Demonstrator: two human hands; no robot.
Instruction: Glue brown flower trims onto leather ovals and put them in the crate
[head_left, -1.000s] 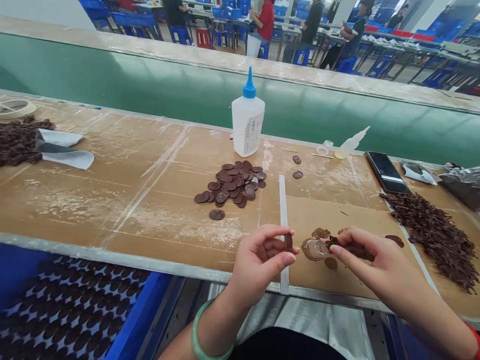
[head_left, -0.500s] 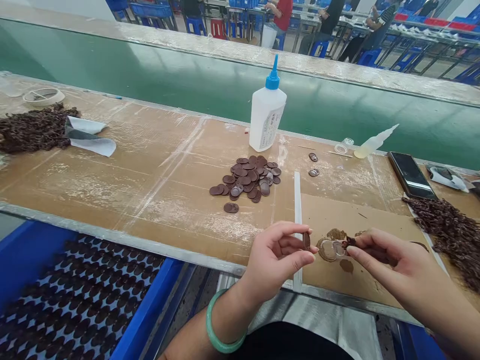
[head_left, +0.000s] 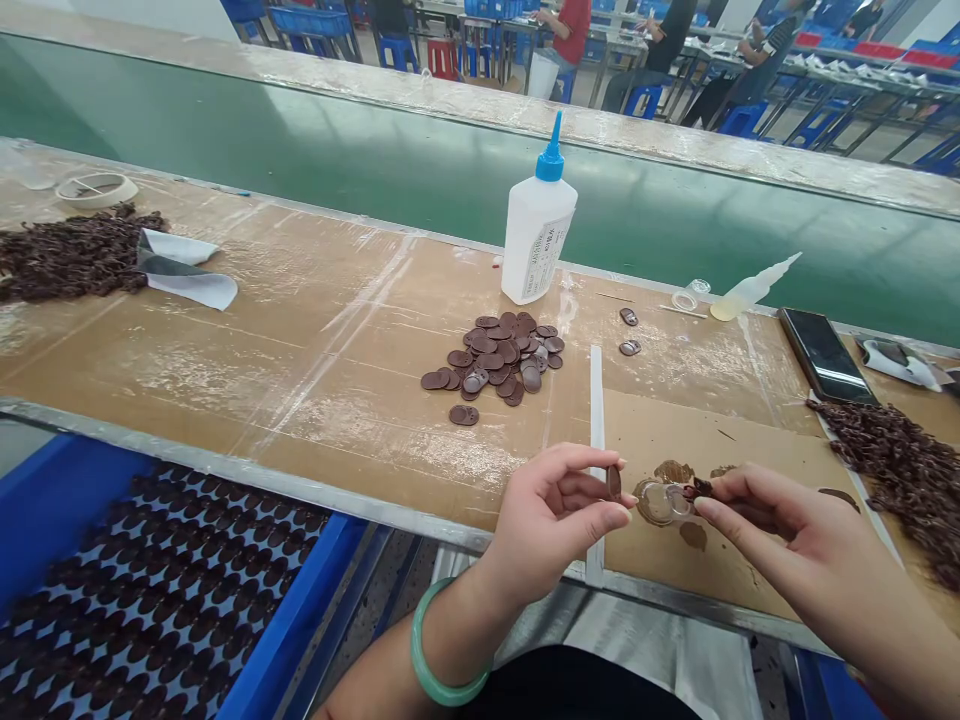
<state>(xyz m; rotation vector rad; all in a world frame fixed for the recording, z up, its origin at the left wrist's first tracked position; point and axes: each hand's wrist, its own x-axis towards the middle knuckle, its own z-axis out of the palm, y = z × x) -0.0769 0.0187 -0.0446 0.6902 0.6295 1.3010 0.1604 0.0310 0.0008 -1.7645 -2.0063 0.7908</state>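
The left hand is over the table, by the near edge, its thumb and forefinger closed on a brown disc that is turned nearly edge-on; the other fingers curl in behind. A green bangle circles that wrist. The right hand is over the cardboard, pinching a small dark piece between thumb and forefinger. The piece is at the right side of a clear dish, which lies among brown stains nearer the cardboard's left edge than its right; whether the two touch, I cannot tell. A white strip runs along the cardboard's left edge, reaching the table's near edge. Left of the strip, about midway between the table's near and far edges, lies a pile of discs, with a single disc just apart on its near side. A white bottle with a blue nozzle stands upright close to the far edge, behind the pile. Two more discs lie beyond the cardboard's far left corner. A dropper bottle leans near the far edge, and a phone lies by the cardboard's far right corner. A heap of brown strands spreads along the cardboard's right edge. Below the table's near edge, at left, a blue crate holds rows of dark ovals.
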